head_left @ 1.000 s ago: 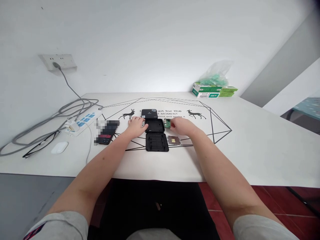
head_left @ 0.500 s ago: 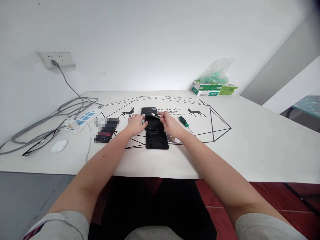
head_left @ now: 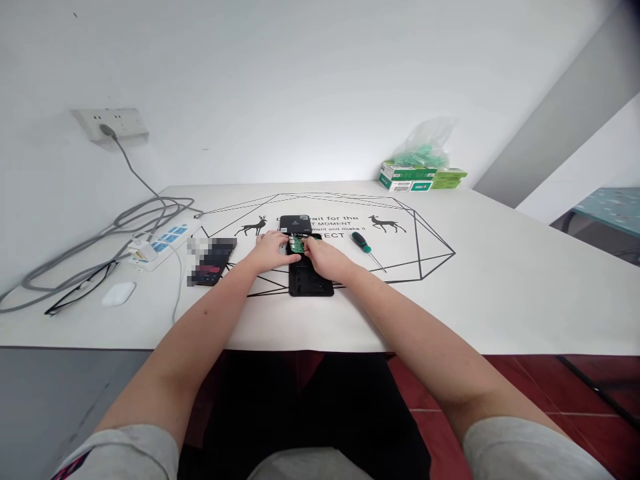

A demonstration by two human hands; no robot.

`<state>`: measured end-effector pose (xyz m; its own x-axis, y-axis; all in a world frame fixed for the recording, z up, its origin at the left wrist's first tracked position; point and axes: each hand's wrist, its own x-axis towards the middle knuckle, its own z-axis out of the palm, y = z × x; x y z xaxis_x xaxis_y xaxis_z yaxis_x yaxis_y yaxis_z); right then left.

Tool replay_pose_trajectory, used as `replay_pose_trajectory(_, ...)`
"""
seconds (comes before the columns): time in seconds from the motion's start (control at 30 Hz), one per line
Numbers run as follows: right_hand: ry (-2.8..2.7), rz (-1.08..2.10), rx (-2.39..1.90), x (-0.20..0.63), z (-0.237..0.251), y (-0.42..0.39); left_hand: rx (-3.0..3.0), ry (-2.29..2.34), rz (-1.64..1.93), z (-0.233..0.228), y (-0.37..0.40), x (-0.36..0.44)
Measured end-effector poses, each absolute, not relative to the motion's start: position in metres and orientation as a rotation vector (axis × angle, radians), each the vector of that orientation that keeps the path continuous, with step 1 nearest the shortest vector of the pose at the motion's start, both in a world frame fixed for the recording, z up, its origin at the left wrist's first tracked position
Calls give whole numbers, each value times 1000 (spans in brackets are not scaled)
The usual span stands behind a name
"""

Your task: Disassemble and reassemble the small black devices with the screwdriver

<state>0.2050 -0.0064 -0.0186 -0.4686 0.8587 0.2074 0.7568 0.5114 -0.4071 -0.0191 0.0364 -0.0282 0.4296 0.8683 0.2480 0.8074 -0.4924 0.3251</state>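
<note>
A small green circuit board (head_left: 297, 245) is pinched in the fingers of my right hand (head_left: 325, 259), low over the open black plastic casing (head_left: 311, 285). My left hand (head_left: 271, 252) is closed around the casing's left side, its thumb and fingertips close to the board's left edge. A flat black piece with small labels (head_left: 295, 224) lies at the casing's far end. Both hands hide part of the casing's middle. To the right rests a screwdriver (head_left: 361, 242) with a green and black handle, its shaft pointing toward the front right.
Left of my hands lies a black phone (head_left: 215, 263), partly pixelated. Farther left are a white power strip (head_left: 173, 235), grey cable (head_left: 125, 217), glasses (head_left: 80, 290) and a white earphone case (head_left: 119, 293). Green and white boxes (head_left: 407, 177) under a plastic bag (head_left: 427, 147) stand against the wall.
My right hand has moved slightly left and down with the circuit board, which now lies flatter, its green face showing. My left hand stays at the casing's left side.
</note>
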Motion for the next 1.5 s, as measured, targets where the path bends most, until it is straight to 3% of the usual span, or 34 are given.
replay_pose_trajectory(0.47, -2437, 365, -1183, 229, -13, 1, 2495, 1446, 564, -21, 36, -22)
replay_pose_trajectory(0.73, -2482, 294, -1523, 244, 0, 9, 2477, 1451, 532, -19, 37, -23)
replay_pose_trajectory(1.5, -2387, 299, -1495, 244, 6, 2, 2480, 1353, 649, -21, 37, -24)
